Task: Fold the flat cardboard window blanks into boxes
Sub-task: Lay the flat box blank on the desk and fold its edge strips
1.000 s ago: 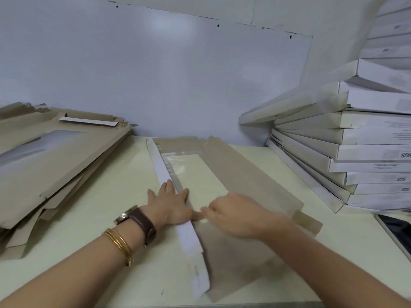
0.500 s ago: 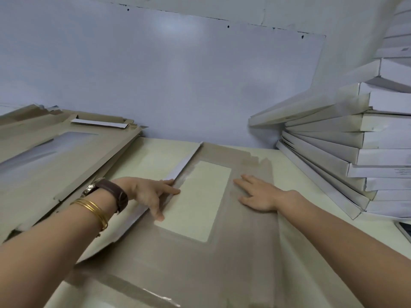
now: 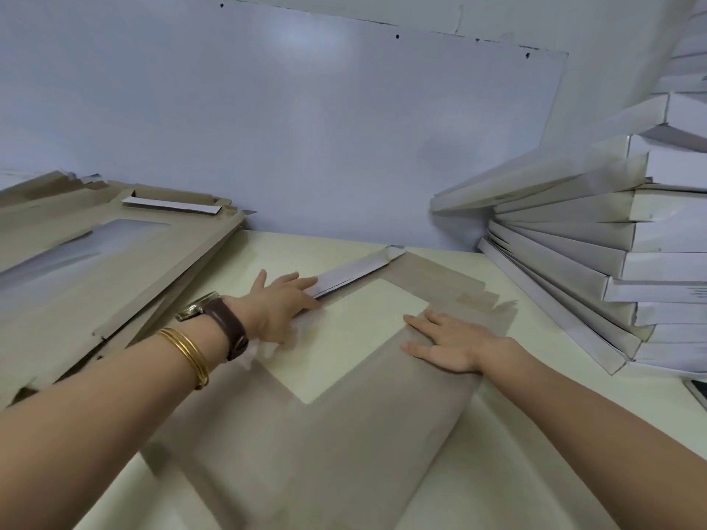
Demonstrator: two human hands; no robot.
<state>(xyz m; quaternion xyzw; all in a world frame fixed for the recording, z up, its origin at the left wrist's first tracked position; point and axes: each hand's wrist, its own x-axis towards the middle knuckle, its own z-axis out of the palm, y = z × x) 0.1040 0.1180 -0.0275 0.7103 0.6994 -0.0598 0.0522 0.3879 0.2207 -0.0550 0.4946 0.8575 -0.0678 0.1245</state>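
Cardboard blank flat on bench, grey side up, between pile of flat blanks at left and stack of white boxes at right. Swung round since half a second ago: long axis now diagonal, far end toward stack, though partly head tilt perhaps. Clear window between both hands. With watch and gold bangles at wrist, left hand still at white side flap, fingers straight, pressing its near end, folded over along window's left edge. Flap's far tip lifted a little off the board. As before, right hand spread flat, holding nothing, palm down on panel just right of window.
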